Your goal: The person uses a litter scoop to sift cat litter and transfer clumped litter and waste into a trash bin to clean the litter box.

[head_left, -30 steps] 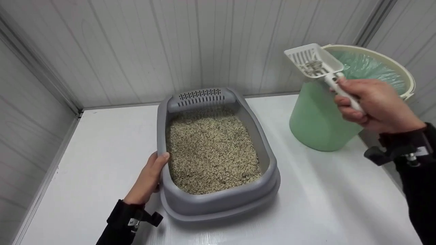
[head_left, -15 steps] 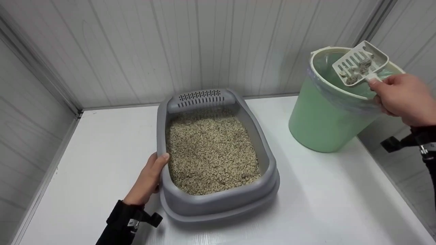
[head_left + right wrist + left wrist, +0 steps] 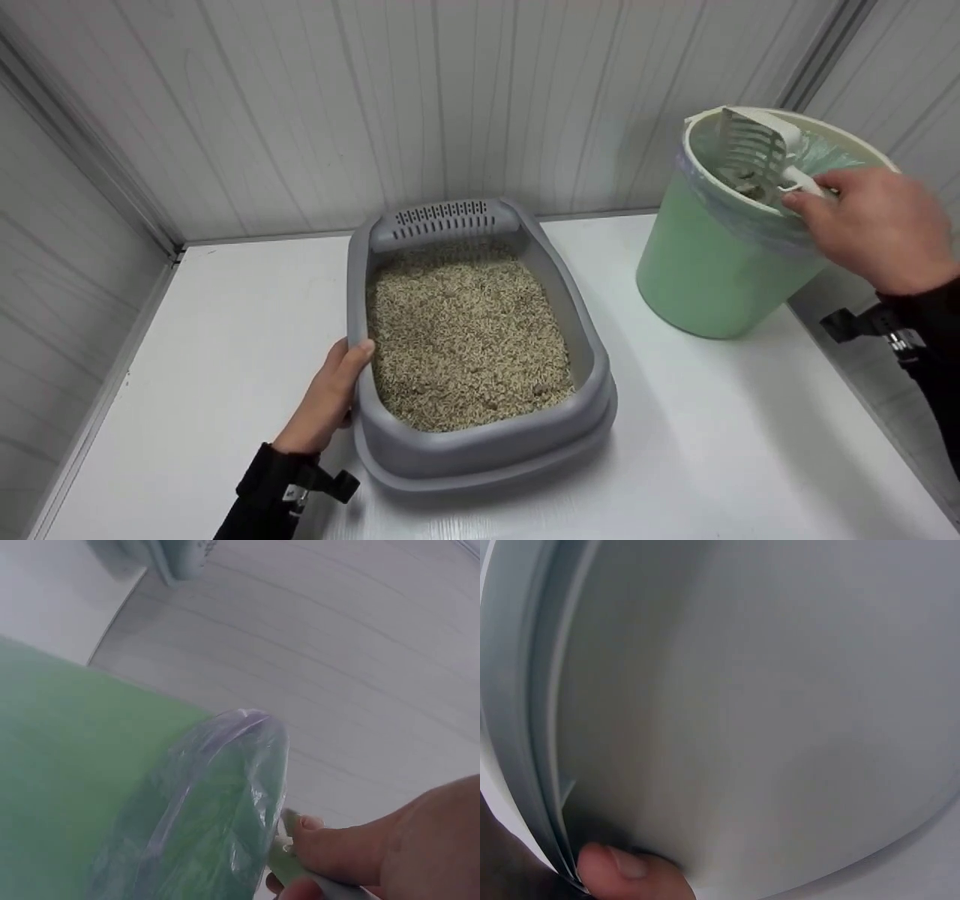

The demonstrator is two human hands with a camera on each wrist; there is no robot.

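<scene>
Two hands are in view, each engaged. My left hand [image 3: 326, 401] rests against the left wall of the tray [image 3: 480, 450], thumb hooked over its rim, fingers along the outside; the left wrist view confirms a thumb tip [image 3: 626, 874] pressed on the grey plastic. The tray sits on the white table [image 3: 712, 450], its long axis running away from me, and it is filled with litter [image 3: 465, 337], a pale granular bed with a few darker lumps near the tray's front right corner.

My right hand [image 3: 881, 229] grips the handle of the scoop [image 3: 750, 157], fingers curled round it; the right wrist view shows a finger [image 3: 337, 851] closed on the pale handle. The scoop is to the right of the tray and well apart from it, inside the mouth of the bin [image 3: 709, 270]. Its slotted blade is tipped steeply, the open face turned down into the bin, with a small dark clump lying against the slots at the lower edge.

The bin stands on the table to the right of the tray, near the tray's far end, not touching it. A clear bag [image 3: 217, 810] lines the bin and folds over its rim. Panelled walls [image 3: 375, 97] rise behind the tray and on both sides.
</scene>
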